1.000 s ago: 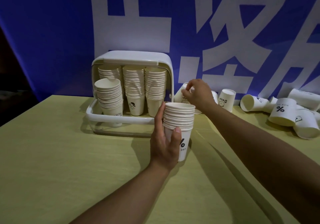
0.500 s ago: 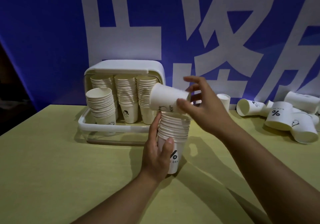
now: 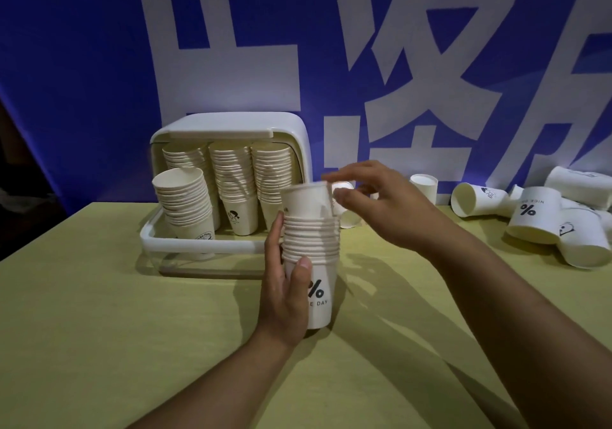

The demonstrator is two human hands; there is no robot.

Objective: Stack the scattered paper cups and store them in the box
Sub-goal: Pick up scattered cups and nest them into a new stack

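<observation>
Left hand (image 3: 284,299) grips ribbed paper stack (image 3: 311,246) (top cup (image 3: 306,201) conical, smooth)

A yellow-green table (image 3: 99,345) fills the lower frame. On it, left of centre, sits a white box (image 3: 198,246) with its lid raised. A stack (image 3: 314,263) of cups stands at centre, just in front of the box's right end. Loose cups (image 3: 543,220) lie heaped at the right edge, one upright cup (image 3: 424,186) at the back.
</observation>
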